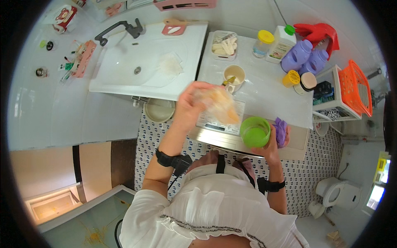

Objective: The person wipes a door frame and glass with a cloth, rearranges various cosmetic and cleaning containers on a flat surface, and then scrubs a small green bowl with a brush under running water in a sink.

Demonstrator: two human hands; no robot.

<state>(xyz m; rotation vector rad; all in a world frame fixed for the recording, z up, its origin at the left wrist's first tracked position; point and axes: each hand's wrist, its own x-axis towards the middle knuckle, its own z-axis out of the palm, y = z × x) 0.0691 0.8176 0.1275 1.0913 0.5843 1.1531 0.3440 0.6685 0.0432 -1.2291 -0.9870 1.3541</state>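
My left hand (190, 104) grips a crumpled, partly clear bag with orange-yellow parts (220, 104), blurred by motion, above the front left of the white countertop (269, 96). Behind the bag stands a cream mug (234, 76) with a yellowish-green item in it. Around a green plastic cup (255, 132), my right hand (269, 145) is closed at the counter's front edge; the cup's open top faces the camera. A purple cloth (280, 131) lies against the fingers of that hand. Under the bag, a sheet with printed writing (214, 125) is partly covered.
A white sink (124, 65) with a dark faucet (133, 29) and a cloth (170, 65) is at left. Along the counter's back are a tray of pale items (225, 46), a yellow-lidded jar (263, 43) and purple bottles (296, 55). An orange basket (355, 88) tops a rack at right.
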